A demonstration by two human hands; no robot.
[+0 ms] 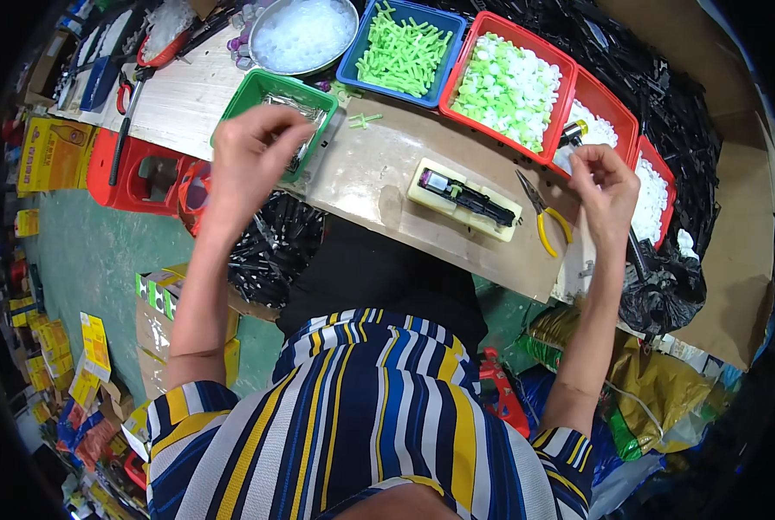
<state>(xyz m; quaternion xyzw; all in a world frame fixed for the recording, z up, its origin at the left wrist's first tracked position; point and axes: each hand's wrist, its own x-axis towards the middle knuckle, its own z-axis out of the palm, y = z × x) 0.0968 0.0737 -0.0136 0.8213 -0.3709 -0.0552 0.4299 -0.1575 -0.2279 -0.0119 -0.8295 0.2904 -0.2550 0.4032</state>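
The left hand point(262, 147) hung over the green tray point(247, 94), thumb and fingers curled close together; whether they pinched a metal piece point(314, 113) could not be told. Those lay loose and heaped, so a blind grab might have brought up several, or shed one onto the board point(361, 165).

Well apart from both hands, a black part point(470, 201) sat in a cream block point(435, 199). No clamp showed on the block, so a knock could have jolted the part loose. Just right of it lay pliers point(541, 210), handles spread, which a passing wrist might have swept off the near edge.

The right hand point(606, 186) was beside the red bins point(494, 134), thumb and fingertips drawn together; whether on anything was unclear. With bins so close-set, small bits could have strayed from one into another.

Around this, a red stool point(114, 182) stood at left on green floor point(93, 251); the brown board covered part of a pale table point(188, 87); a blue bin point(387, 94) held green sticks point(403, 54); at far right hung a black bag point(664, 299), above a gold sack point(656, 390)
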